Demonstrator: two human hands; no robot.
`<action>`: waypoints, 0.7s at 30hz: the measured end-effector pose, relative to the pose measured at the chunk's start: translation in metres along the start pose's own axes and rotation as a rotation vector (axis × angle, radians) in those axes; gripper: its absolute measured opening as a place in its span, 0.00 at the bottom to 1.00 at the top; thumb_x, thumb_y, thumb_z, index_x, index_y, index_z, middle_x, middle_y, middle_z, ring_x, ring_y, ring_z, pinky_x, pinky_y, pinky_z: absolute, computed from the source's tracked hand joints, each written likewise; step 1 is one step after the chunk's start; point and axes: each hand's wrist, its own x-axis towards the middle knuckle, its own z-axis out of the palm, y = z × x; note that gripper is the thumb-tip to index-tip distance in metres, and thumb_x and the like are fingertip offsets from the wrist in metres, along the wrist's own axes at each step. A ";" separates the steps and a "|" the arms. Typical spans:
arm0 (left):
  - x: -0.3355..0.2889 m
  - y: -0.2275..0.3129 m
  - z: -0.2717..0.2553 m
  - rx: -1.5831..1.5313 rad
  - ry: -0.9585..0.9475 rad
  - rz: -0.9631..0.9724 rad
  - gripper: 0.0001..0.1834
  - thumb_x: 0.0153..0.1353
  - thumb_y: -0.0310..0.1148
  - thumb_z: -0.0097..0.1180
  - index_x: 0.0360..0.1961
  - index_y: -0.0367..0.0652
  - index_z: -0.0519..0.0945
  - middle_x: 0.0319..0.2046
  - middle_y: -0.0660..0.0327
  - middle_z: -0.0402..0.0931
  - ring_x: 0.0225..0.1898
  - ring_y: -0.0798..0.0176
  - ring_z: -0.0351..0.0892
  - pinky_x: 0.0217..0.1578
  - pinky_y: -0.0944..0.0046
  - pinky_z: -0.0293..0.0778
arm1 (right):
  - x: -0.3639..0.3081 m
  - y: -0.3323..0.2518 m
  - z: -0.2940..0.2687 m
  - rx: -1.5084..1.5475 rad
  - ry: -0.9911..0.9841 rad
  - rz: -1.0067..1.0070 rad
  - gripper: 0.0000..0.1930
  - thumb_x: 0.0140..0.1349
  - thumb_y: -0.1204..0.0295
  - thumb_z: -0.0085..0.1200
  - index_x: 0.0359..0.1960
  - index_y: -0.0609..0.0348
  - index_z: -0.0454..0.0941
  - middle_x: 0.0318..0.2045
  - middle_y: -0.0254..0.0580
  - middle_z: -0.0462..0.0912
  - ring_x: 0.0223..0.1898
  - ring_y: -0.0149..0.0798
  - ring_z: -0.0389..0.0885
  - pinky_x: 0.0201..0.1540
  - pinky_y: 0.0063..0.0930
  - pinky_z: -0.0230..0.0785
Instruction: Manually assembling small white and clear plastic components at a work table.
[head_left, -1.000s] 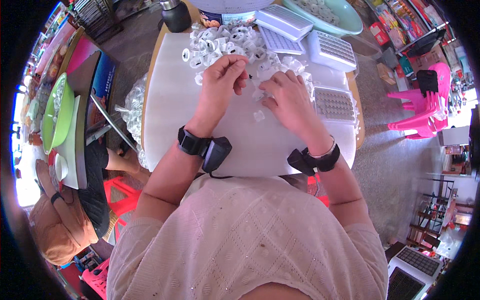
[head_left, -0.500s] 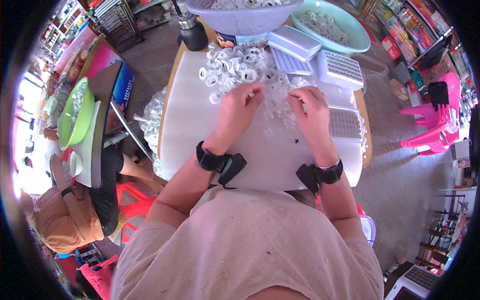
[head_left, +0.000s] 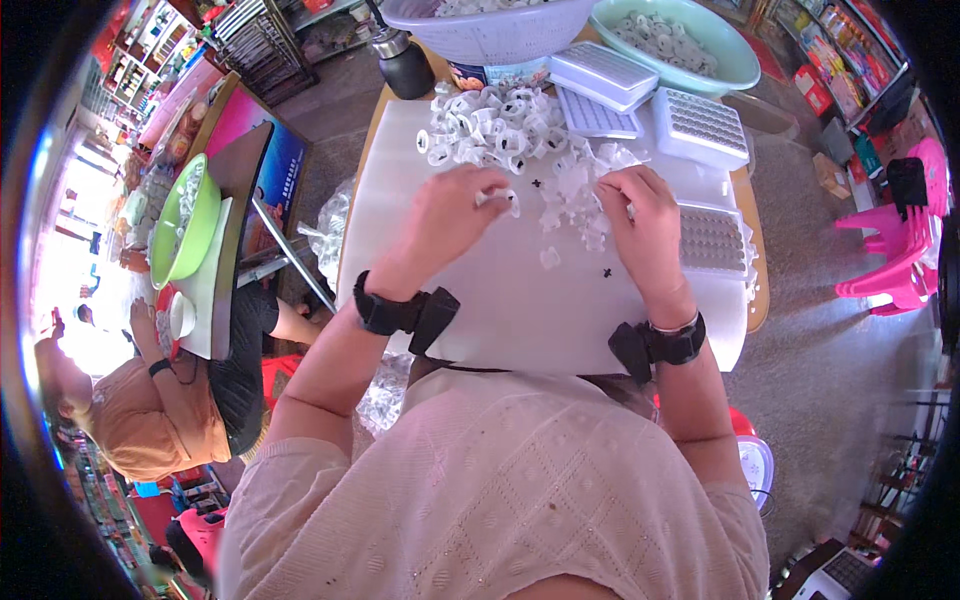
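Two bare hands work over a white worktop [head_left: 520, 310], and we look down on them from above our own head. Our left hand [head_left: 445, 225] has its fingers pinched together on a small white ring-shaped plastic piece [head_left: 503, 199] near the middle of the worktop. Our right hand [head_left: 650, 230] lies palm down toward the right edge, fingers curled over loose white pieces; we cannot tell whether its grip is clamped on anything. A heap of white ring pieces [head_left: 480, 130] sits toward the far edge, with scattered clear scraps [head_left: 575, 195] between the hands. Just beside the right hand, at the right edge, lies a flat gridded tray [head_left: 712, 240]; more white trays [head_left: 700, 125] and a lavender basket [head_left: 490, 25] crowd the far edge. Two tiny dark parts [head_left: 606, 272] lie loose on bare worktop. We judge that a sweep of either wrist could flick those small parts off the edge, or nudge the tray at the right edge over it.
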 end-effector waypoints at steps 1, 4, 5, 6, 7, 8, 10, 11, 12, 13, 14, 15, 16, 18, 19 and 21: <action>-0.002 0.000 0.007 0.054 -0.024 0.018 0.11 0.53 0.27 0.59 0.39 0.41 0.80 0.33 0.54 0.79 0.27 0.60 0.77 0.30 0.65 0.73 | -0.001 0.000 0.000 -0.002 0.003 0.002 0.03 0.51 0.78 0.57 0.27 0.60 0.76 0.27 0.40 0.77 0.30 0.46 0.75 0.35 0.35 0.65; 0.003 0.001 0.016 -0.106 0.005 0.049 0.12 0.54 0.26 0.58 0.42 0.41 0.79 0.33 0.55 0.79 0.28 0.62 0.78 0.31 0.64 0.73 | -0.002 -0.001 -0.001 0.007 -0.009 0.014 0.02 0.52 0.78 0.56 0.28 0.60 0.76 0.27 0.41 0.77 0.30 0.47 0.75 0.33 0.37 0.66; 0.005 0.002 0.017 -0.109 0.001 0.059 0.12 0.54 0.26 0.58 0.42 0.41 0.79 0.33 0.55 0.79 0.28 0.62 0.78 0.31 0.64 0.73 | -0.003 -0.003 0.000 0.046 -0.018 0.023 0.03 0.53 0.77 0.56 0.29 0.60 0.76 0.27 0.42 0.77 0.30 0.46 0.75 0.32 0.35 0.67; 0.007 0.004 0.018 -0.169 -0.025 0.046 0.12 0.55 0.26 0.57 0.43 0.40 0.79 0.34 0.56 0.79 0.30 0.63 0.78 0.33 0.64 0.74 | -0.003 -0.004 0.000 0.082 -0.028 0.030 0.03 0.54 0.77 0.56 0.30 0.60 0.77 0.27 0.42 0.78 0.29 0.44 0.76 0.31 0.33 0.68; 0.009 0.006 0.019 -0.230 -0.052 0.033 0.12 0.57 0.26 0.56 0.44 0.38 0.79 0.34 0.57 0.79 0.31 0.65 0.79 0.34 0.64 0.75 | -0.002 -0.007 -0.001 0.073 -0.020 0.032 0.03 0.54 0.77 0.56 0.30 0.60 0.77 0.27 0.42 0.78 0.29 0.44 0.76 0.31 0.33 0.68; 0.014 0.006 0.022 -0.234 -0.056 0.045 0.12 0.57 0.26 0.56 0.44 0.38 0.79 0.34 0.57 0.79 0.31 0.65 0.79 0.34 0.64 0.75 | -0.002 -0.010 -0.003 0.130 -0.030 0.078 0.04 0.55 0.77 0.56 0.32 0.60 0.77 0.27 0.41 0.78 0.29 0.41 0.77 0.30 0.30 0.68; 0.024 0.007 0.027 -0.912 -0.230 -0.229 0.13 0.59 0.25 0.54 0.45 0.35 0.77 0.38 0.60 0.78 0.36 0.66 0.79 0.37 0.65 0.77 | -0.001 -0.013 -0.004 0.178 -0.034 0.122 0.05 0.56 0.77 0.55 0.34 0.61 0.77 0.27 0.41 0.78 0.28 0.37 0.78 0.30 0.26 0.69; 0.027 0.009 0.029 -0.916 -0.236 -0.220 0.13 0.59 0.25 0.54 0.45 0.35 0.77 0.38 0.60 0.78 0.36 0.66 0.79 0.37 0.65 0.77 | -0.002 -0.013 -0.004 0.267 -0.038 0.173 0.07 0.56 0.78 0.55 0.37 0.61 0.77 0.27 0.39 0.78 0.28 0.32 0.78 0.31 0.23 0.69; 0.031 0.015 0.030 -1.031 -0.249 -0.221 0.13 0.60 0.25 0.53 0.47 0.35 0.76 0.39 0.60 0.77 0.37 0.66 0.79 0.39 0.65 0.78 | -0.002 -0.012 -0.005 0.353 -0.044 0.223 0.08 0.56 0.78 0.54 0.39 0.61 0.77 0.27 0.38 0.78 0.29 0.28 0.78 0.31 0.21 0.69; 0.034 0.020 0.032 -1.147 -0.261 -0.223 0.13 0.62 0.25 0.52 0.48 0.34 0.75 0.41 0.59 0.76 0.39 0.66 0.78 0.41 0.65 0.78 | -0.002 -0.011 -0.006 0.341 -0.040 0.223 0.08 0.56 0.78 0.54 0.39 0.61 0.77 0.27 0.38 0.78 0.29 0.28 0.78 0.31 0.21 0.69; 0.036 0.021 0.035 -1.156 -0.268 -0.215 0.13 0.62 0.25 0.52 0.48 0.34 0.75 0.41 0.59 0.76 0.39 0.66 0.78 0.41 0.65 0.78 | -0.003 -0.009 -0.007 0.412 -0.063 0.277 0.09 0.57 0.79 0.54 0.40 0.62 0.77 0.28 0.36 0.79 0.29 0.26 0.77 0.32 0.20 0.69; 0.038 0.022 0.039 -1.230 -0.307 -0.201 0.14 0.63 0.26 0.50 0.49 0.35 0.74 0.42 0.59 0.76 0.40 0.65 0.78 0.42 0.65 0.77 | -0.003 -0.008 -0.007 0.485 -0.087 0.329 0.10 0.57 0.79 0.54 0.41 0.62 0.77 0.28 0.34 0.79 0.30 0.24 0.77 0.34 0.19 0.69; 0.039 0.023 0.042 -1.305 -0.347 -0.188 0.15 0.64 0.27 0.48 0.51 0.35 0.73 0.43 0.58 0.76 0.41 0.65 0.78 0.43 0.65 0.77 | -0.002 -0.006 -0.008 0.473 -0.087 0.329 0.10 0.57 0.79 0.54 0.41 0.62 0.77 0.28 0.34 0.79 0.30 0.24 0.77 0.34 0.19 0.69; 0.039 0.022 0.052 -1.462 -0.369 -0.210 0.15 0.65 0.28 0.47 0.51 0.34 0.72 0.42 0.57 0.76 0.40 0.63 0.79 0.44 0.65 0.77 | -0.002 -0.003 -0.009 0.660 -0.082 0.455 0.10 0.58 0.80 0.53 0.42 0.62 0.77 0.30 0.32 0.79 0.31 0.23 0.76 0.34 0.18 0.68; 0.039 0.021 0.056 -1.610 -0.386 -0.239 0.16 0.66 0.29 0.46 0.52 0.33 0.71 0.42 0.56 0.75 0.39 0.62 0.80 0.44 0.64 0.77 | -0.001 -0.001 -0.010 0.648 -0.087 0.458 0.10 0.58 0.80 0.53 0.42 0.62 0.77 0.30 0.32 0.79 0.31 0.23 0.76 0.34 0.18 0.68; 0.038 0.022 0.057 -1.640 -0.432 -0.223 0.16 0.67 0.30 0.44 0.53 0.33 0.70 0.42 0.55 0.76 0.39 0.62 0.80 0.44 0.64 0.77 | -0.001 0.001 -0.011 0.707 -0.096 0.452 0.09 0.59 0.80 0.53 0.41 0.63 0.77 0.31 0.32 0.79 0.32 0.24 0.76 0.36 0.18 0.69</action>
